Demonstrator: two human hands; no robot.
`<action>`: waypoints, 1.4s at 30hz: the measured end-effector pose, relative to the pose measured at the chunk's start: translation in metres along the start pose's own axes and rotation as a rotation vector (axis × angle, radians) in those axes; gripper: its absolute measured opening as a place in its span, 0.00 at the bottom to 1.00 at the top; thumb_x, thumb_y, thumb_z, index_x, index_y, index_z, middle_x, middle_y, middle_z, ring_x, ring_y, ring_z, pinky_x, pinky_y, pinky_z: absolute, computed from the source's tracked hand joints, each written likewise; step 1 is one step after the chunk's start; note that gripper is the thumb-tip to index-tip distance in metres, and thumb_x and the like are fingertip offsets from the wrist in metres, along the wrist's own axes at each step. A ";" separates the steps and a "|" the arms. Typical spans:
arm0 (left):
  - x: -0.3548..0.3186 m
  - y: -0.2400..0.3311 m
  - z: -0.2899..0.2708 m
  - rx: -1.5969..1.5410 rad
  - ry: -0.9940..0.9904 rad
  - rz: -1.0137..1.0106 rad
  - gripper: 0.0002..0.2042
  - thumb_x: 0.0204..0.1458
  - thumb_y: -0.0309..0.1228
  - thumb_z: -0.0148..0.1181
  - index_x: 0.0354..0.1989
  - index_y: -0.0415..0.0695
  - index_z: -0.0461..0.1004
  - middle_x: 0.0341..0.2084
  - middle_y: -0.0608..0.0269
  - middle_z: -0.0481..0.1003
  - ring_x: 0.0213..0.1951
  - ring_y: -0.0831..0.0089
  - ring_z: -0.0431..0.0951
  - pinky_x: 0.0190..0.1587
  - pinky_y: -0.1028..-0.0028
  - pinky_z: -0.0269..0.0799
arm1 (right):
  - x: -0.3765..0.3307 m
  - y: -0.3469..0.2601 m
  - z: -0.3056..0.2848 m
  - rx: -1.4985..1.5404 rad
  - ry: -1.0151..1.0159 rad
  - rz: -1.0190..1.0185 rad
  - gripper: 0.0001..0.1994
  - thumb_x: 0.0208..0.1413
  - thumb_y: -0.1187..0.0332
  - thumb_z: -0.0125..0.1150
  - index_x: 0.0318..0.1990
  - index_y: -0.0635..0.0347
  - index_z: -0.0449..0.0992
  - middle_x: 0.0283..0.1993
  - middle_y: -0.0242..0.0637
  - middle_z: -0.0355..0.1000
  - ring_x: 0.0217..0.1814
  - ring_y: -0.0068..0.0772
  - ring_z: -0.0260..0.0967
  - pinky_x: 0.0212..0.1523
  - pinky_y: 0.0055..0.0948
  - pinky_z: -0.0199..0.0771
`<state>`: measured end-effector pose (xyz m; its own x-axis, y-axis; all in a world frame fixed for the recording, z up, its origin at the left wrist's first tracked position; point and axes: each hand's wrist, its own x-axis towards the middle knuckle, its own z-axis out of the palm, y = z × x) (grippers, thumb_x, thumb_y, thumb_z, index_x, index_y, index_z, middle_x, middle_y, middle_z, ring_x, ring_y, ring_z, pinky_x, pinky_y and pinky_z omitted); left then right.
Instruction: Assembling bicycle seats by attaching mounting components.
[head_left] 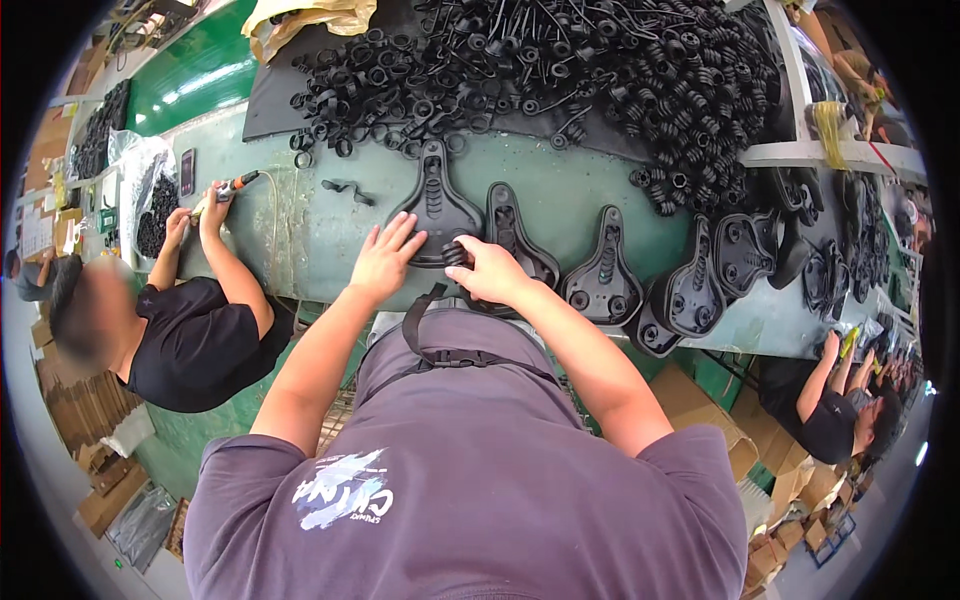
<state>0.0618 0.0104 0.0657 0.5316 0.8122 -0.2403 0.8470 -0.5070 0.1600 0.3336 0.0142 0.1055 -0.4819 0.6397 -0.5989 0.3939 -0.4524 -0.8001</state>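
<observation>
In front of me on the green table lies a black plastic shell, shaped like a bicycle saddle, its narrow end pointing away. My left hand rests on the shell's wide near end at the left, fingers stretched out. Over the right side of that end, my right hand pinches a short black ribbed sleeve between thumb and fingers. Close by on the right is a second shell, partly covered by my hand. Another shell lies further right, with round fittings in its wide end.
A large heap of black ribbed sleeves, rings and rods covers the far side. More shells overlap at the right. A small black bent part lies left. A co-worker at the left holds a power screwdriver.
</observation>
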 end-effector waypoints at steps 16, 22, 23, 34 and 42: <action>-0.001 0.029 -0.043 -0.322 0.335 0.021 0.26 0.53 0.28 0.65 0.63 0.46 0.74 0.64 0.54 0.71 0.67 0.51 0.69 0.68 0.49 0.67 | 0.011 -0.021 -0.028 -0.009 0.117 0.104 0.16 0.62 0.63 0.68 0.52 0.63 0.77 0.37 0.32 0.80 0.31 0.23 0.74 0.30 0.28 0.76; 0.000 0.010 -0.041 -0.605 0.358 0.102 0.23 0.48 0.24 0.68 0.56 0.44 0.77 0.54 0.54 0.78 0.55 0.51 0.79 0.56 0.57 0.78 | 0.017 -0.032 0.027 0.038 0.097 -0.063 0.29 0.66 0.61 0.67 0.68 0.68 0.67 0.42 0.39 0.81 0.36 0.27 0.78 0.38 0.32 0.79; -0.006 0.002 -0.036 -0.665 0.351 0.020 0.23 0.49 0.27 0.71 0.56 0.45 0.77 0.53 0.56 0.79 0.56 0.52 0.79 0.58 0.58 0.77 | 0.022 -0.019 0.034 -0.070 0.211 -0.108 0.24 0.66 0.62 0.65 0.64 0.66 0.72 0.44 0.45 0.82 0.40 0.38 0.81 0.46 0.37 0.80; -0.015 -0.048 -0.004 -0.285 0.223 0.127 0.26 0.48 0.32 0.75 0.58 0.49 0.77 0.60 0.64 0.78 0.70 0.54 0.67 0.71 0.56 0.65 | 0.048 0.035 0.058 -0.574 0.462 -0.350 0.12 0.66 0.61 0.62 0.53 0.54 0.81 0.59 0.49 0.72 0.46 0.61 0.80 0.48 0.51 0.82; -0.085 -0.015 -0.108 -1.109 -0.064 -0.047 0.13 0.51 0.21 0.66 0.46 0.41 0.78 0.39 0.61 0.78 0.42 0.67 0.80 0.47 0.67 0.77 | -0.021 -0.083 0.023 -0.278 0.065 -0.120 0.16 0.65 0.59 0.66 0.47 0.64 0.85 0.40 0.45 0.82 0.41 0.40 0.81 0.45 0.37 0.79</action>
<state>0.0026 -0.0198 0.1868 0.5260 0.7909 -0.3127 0.4067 0.0889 0.9092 0.2930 0.0234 0.1838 -0.4903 0.7207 -0.4901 0.5405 -0.1898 -0.8197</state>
